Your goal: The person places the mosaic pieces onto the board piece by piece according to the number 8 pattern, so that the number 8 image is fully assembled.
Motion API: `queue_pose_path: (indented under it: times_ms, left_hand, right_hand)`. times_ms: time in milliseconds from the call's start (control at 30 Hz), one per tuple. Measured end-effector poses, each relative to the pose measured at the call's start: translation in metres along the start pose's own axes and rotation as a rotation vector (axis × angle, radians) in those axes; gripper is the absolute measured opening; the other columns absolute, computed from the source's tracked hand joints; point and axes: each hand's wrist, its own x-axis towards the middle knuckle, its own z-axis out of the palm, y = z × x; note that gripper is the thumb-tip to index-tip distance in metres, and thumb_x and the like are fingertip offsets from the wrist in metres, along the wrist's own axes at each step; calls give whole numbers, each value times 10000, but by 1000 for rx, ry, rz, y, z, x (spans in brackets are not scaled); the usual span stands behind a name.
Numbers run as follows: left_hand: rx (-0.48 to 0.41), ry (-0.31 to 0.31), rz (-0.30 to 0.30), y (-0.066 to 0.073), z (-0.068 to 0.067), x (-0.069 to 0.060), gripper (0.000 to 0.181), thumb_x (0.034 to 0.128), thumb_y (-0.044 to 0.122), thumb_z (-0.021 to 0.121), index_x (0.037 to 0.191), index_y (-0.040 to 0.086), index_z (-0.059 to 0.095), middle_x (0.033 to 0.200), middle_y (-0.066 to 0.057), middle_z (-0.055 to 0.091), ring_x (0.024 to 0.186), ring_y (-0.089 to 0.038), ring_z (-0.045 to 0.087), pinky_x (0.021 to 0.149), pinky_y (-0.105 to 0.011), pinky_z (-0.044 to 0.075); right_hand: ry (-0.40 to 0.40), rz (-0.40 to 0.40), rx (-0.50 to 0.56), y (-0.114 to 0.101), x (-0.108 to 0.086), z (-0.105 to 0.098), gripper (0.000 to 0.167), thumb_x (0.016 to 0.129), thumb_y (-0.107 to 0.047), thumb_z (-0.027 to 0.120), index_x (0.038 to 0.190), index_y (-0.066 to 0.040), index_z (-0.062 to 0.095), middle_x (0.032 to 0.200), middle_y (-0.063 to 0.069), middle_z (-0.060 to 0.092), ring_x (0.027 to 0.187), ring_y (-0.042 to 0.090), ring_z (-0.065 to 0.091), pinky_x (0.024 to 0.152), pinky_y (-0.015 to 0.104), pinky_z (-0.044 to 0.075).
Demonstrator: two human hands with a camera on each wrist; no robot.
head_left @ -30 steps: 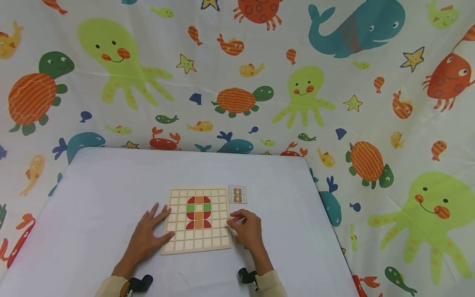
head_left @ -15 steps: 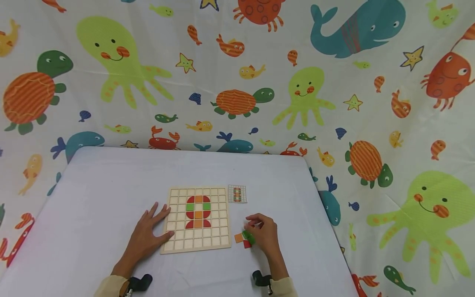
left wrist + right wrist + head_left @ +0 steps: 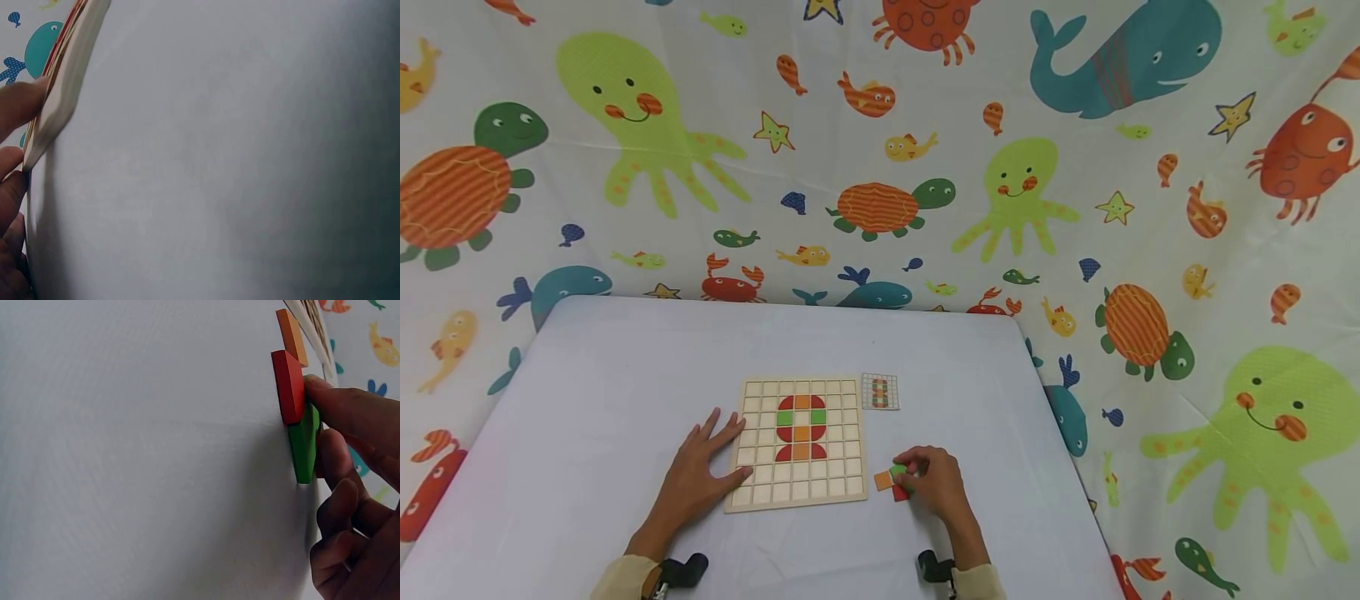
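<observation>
A wooden grid board (image 3: 782, 493) lies on the table with a block of red, orange and green tiles (image 3: 802, 427) set in its cells. My left hand (image 3: 696, 471) rests at the board's left edge, fingers spread, the thumb tip on the frame. To the right of the board, my right hand (image 3: 938, 483) pinches a green tile (image 3: 304, 447) between thumb and index finger, low over the small pile. Beside it lie a red tile (image 3: 287, 387) and an orange tile (image 3: 883, 481). Another red piece shows partly behind the green one in the right wrist view.
A small pattern card (image 3: 880, 392) lies by the board's upper right corner, printed with a similar coloured figure on a grid. The white-covered table (image 3: 700, 350) meets a curtain (image 3: 925, 100) printed with sea animals at the back and right.
My right hand has moved from the board's right edge to the tiles on its right, and its fingers have come down on the green tile. The left hand has stayed at the board.
</observation>
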Motion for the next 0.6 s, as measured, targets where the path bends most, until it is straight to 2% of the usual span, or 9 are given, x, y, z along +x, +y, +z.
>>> queue_pose_path:
  times_ms: [167, 367, 600]
  left_hand:
    - [-8, 9, 9, 1, 0, -1, 838, 822, 418, 866, 1534, 94, 566, 1648, -308, 409, 1529, -598, 325, 1256, -736, 254]
    - [-2, 4, 4, 2, 0, -1, 835, 826, 422, 863, 1533, 91, 568, 1651, -307, 405, 1532, -587, 330, 1263, -725, 255]
    - [4, -17, -18, 3, -2, -2, 849, 821, 425, 869, 1537, 86, 562, 1658, -315, 386, 1535, -602, 312, 1233, -757, 267]
  right_hand:
    - [27, -23, -48, -1, 2, 1, 209, 781, -111, 939, 911, -191, 796, 800, -40, 625, 782, 138, 518, 652, 235, 419]
    - [45, -43, -16, 0, 2, 1, 260, 753, -92, 953, 894, -169, 749, 812, -19, 643, 763, 135, 522, 644, 224, 427]
    - [59, -36, 1, 1, 2, 2, 247, 783, -96, 936, 898, -183, 736, 838, -41, 659, 779, 143, 541, 646, 214, 460]
